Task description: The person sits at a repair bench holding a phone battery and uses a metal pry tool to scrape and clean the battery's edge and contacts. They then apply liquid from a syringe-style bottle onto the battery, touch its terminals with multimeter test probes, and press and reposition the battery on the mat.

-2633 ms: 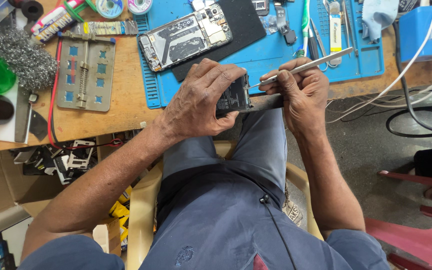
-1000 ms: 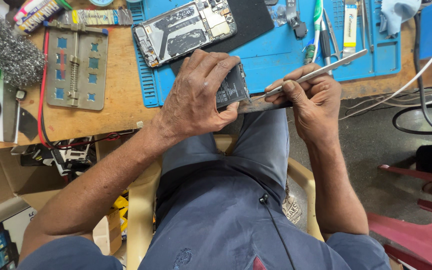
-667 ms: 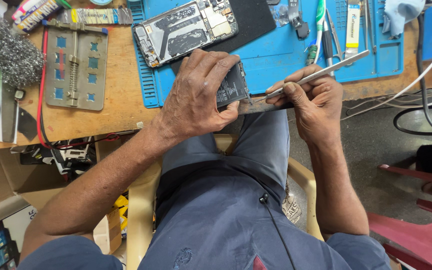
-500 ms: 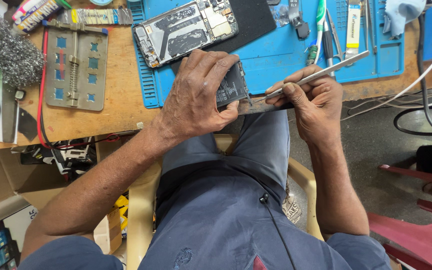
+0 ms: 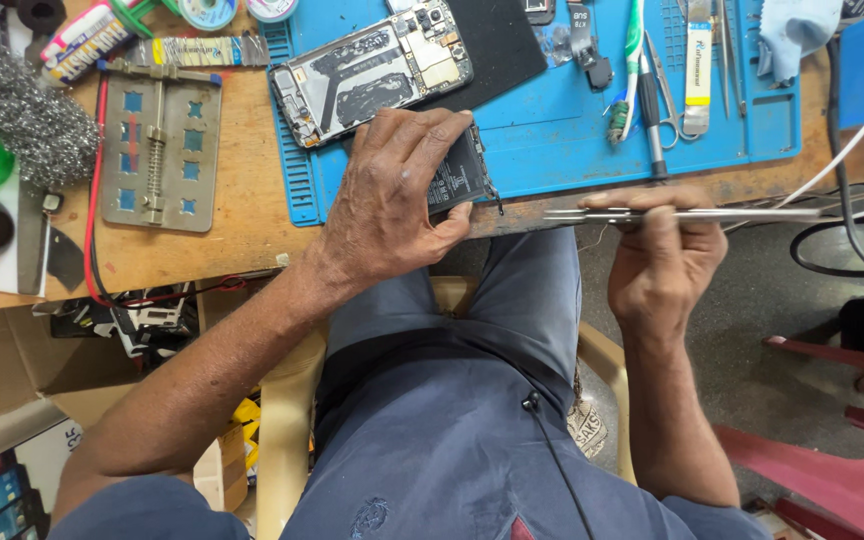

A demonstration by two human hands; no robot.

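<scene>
A wooden counter (image 5: 232, 215) is carrying a blue work mat (image 5: 572, 140). A dark grey floor (image 5: 802, 310) is lying beneath, with red plastic chairs (image 5: 832, 450) standing at the right and cardboard boxes (image 5: 2, 380) sitting at the left.

Bare blue mat (image 5: 552, 150) between opened phone (image 5: 372, 70) and scissors (image 5: 667, 95)

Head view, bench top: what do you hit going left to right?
Steel wool → metal holder plate → opened phone → left hand gripping a black battery → toothbrush → right hand holding metal tweezers → light blue cloth.
</scene>
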